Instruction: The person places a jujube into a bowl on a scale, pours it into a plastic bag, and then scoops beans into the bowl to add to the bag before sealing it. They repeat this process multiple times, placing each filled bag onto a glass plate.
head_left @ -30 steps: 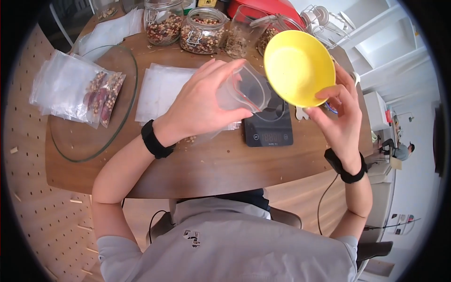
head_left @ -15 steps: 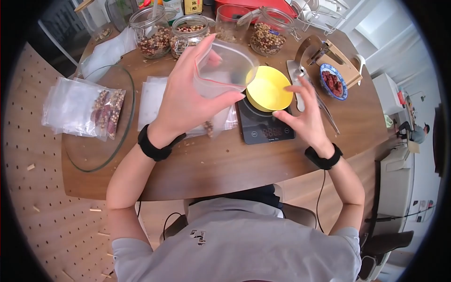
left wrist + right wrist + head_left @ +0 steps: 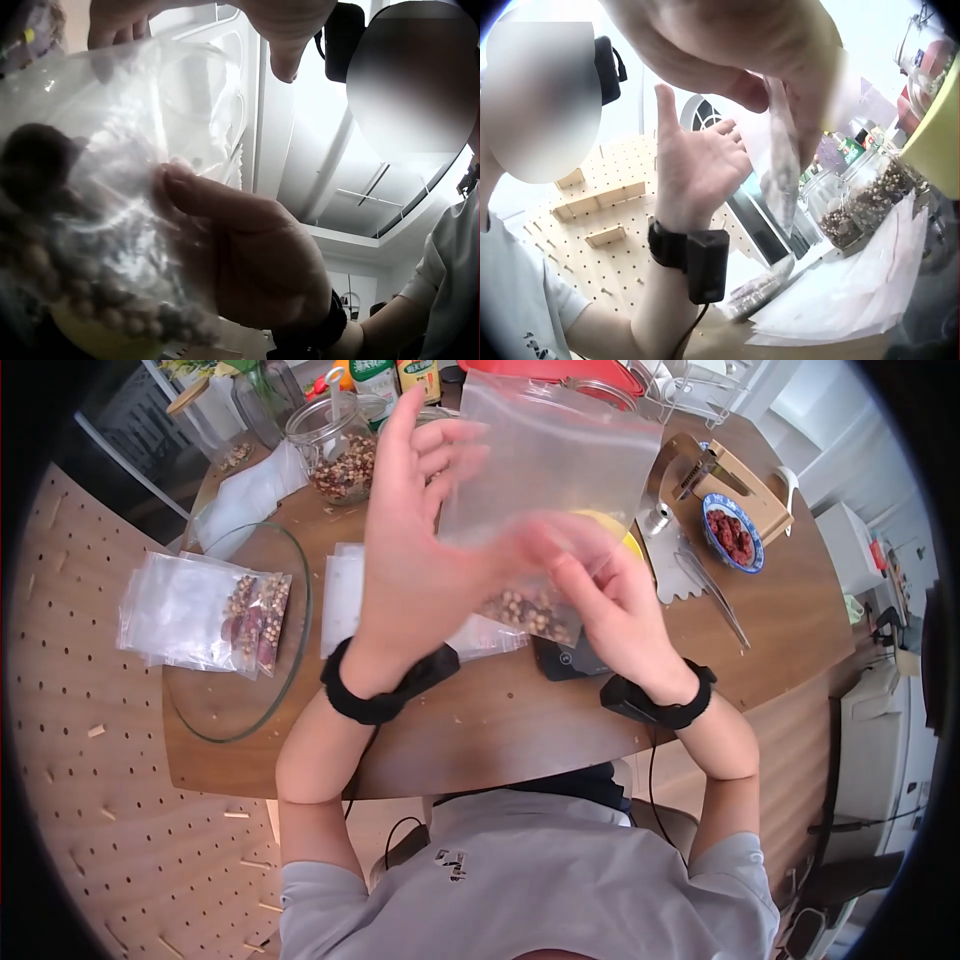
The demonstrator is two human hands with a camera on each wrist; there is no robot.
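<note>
My right hand (image 3: 620, 610) pinches a clear zip bag (image 3: 560, 450) between thumb and fingers, and the bag hangs upright above the table. Beans (image 3: 530, 615) lie in its bottom, and in the left wrist view a dark roundish piece (image 3: 37, 157) shows in it too. My left hand (image 3: 410, 550) is at the bag's left side with fingers spread; the right wrist view shows its bare palm. Behind the bag, mostly hidden, a yellow bowl (image 3: 635, 545) sits over a black kitchen scale (image 3: 570, 660).
Filled bags (image 3: 205, 610) lie on a glass plate (image 3: 300, 650) at left. Flat bags (image 3: 343, 595) are stacked near the middle. A jar of beans (image 3: 345, 470) stands behind. To the right are a blue-patterned bowl (image 3: 712, 545) of dark red pieces and metal tongs (image 3: 730, 615).
My right hand has lowered the yellow bowl onto the scale, let go and taken hold of the bag. My left hand, which held the bag's mouth open, has loosened with its fingers spread.
</note>
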